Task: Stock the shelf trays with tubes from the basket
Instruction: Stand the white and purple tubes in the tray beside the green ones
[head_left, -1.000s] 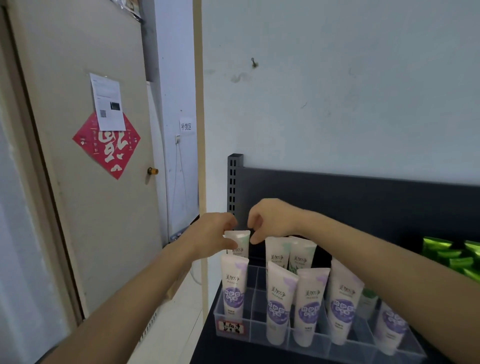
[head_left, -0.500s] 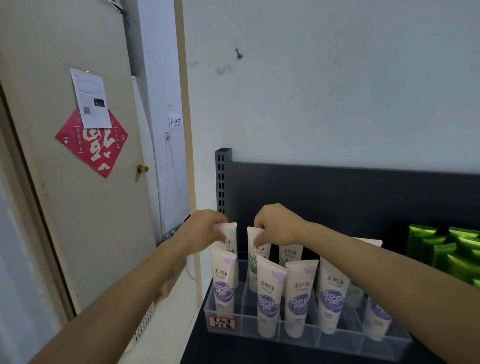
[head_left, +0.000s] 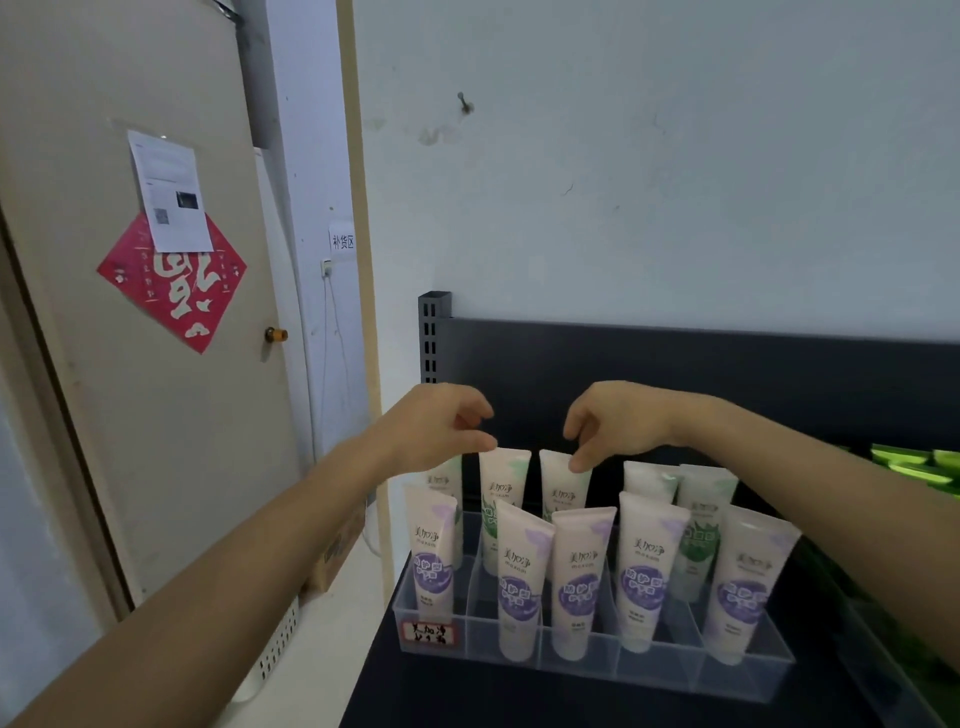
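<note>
Both hands reach over a clear plastic tray (head_left: 748, 670) on a dark shelf (head_left: 519, 701). The left hand (head_left: 436, 426) has fingers curled, its thumb tip touching the top left corner of a green-print tube (head_left: 501, 499) in the back row; a real pinch cannot be told, the fingers look loosely parted. The right hand (head_left: 618, 421) is curled too, its thumb and fingertips on the top edge of the neighbouring green-print tube (head_left: 563, 486), seemingly a light pinch. Both tubes stand upright in the back compartments, caps down. The front row holds five purple-print tubes (head_left: 644, 577), upright or slightly tilted, one per compartment. More green-print tubes (head_left: 701, 530) stand behind at right. A handwritten label (head_left: 428, 634) sits on the tray's front left corner. Green packs (head_left: 914, 462) lie far right on the shelf. A door (head_left: 130, 415) with a red diamond sticker (head_left: 176, 286) stands left. No basket is in view.
</note>
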